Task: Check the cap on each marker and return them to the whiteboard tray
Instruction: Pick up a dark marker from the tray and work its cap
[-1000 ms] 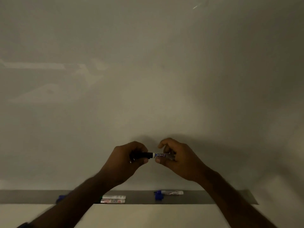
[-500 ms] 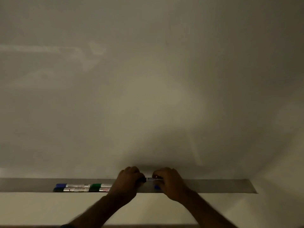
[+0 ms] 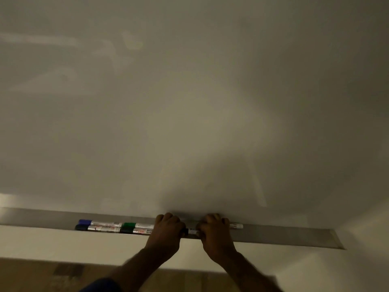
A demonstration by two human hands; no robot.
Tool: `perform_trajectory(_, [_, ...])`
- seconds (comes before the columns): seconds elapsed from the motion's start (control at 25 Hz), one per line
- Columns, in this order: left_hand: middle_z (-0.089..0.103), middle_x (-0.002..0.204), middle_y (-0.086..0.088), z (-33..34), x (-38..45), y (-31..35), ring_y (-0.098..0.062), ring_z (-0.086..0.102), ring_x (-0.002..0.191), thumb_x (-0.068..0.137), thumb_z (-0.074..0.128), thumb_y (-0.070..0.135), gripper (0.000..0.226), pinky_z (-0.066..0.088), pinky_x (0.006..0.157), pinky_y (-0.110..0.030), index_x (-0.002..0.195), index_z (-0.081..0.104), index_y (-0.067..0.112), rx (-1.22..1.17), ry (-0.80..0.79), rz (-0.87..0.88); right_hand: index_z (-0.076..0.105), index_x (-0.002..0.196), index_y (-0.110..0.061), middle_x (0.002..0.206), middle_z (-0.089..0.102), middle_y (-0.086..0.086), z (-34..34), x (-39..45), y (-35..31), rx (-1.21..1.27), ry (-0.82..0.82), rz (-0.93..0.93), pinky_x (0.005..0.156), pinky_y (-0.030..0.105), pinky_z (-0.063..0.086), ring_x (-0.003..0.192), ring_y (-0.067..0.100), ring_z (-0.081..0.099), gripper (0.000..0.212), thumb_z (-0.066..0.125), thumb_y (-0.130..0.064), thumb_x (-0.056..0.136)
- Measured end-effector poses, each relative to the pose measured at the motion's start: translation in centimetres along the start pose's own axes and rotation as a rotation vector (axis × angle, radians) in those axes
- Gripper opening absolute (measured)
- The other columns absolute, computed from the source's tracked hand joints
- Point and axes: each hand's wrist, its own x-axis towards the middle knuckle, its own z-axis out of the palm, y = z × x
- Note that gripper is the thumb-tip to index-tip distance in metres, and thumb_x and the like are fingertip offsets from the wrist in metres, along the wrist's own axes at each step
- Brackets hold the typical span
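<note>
A black-capped marker (image 3: 191,231) lies level over the grey whiteboard tray (image 3: 284,236), held at both ends. My left hand (image 3: 167,231) grips its dark cap end and my right hand (image 3: 213,229) grips its white barrel. I cannot tell whether it touches the tray. Behind my right hand another marker's white end (image 3: 236,225) pokes out. To the left on the tray lie a blue-capped marker (image 3: 99,223), a dark-capped marker (image 3: 99,228), a green-capped marker (image 3: 136,225) and a second dark-capped marker (image 3: 136,230), in two rows.
The whiteboard (image 3: 189,112) fills the view above the tray. The tray's right stretch runs bare to its end cap (image 3: 336,239). Below the tray is pale wall, then a brownish floor (image 3: 42,275).
Both hands have dropped from chest height in front of the board down to the tray, still holding the marker between them. The view has tilted and more markers on the left show.
</note>
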Motion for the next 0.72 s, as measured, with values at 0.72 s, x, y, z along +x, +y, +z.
perform_trajectory(0.72, [0.060,0.100,0.009,-0.4,-0.7,-2.8,-0.014,0.048,0.100,0.088,0.046,0.046,0.025,0.032,0.093,-0.031,0.098,0.062,0.029,0.071,-0.028,0.050,0.064,0.094,-0.022,0.101,0.054,0.003,0.2,-0.4,-1.8,0.002,0.012,-0.066,0.082,0.044,0.036,0.103,0.030,0.046,0.017,0.049,-0.024,0.088])
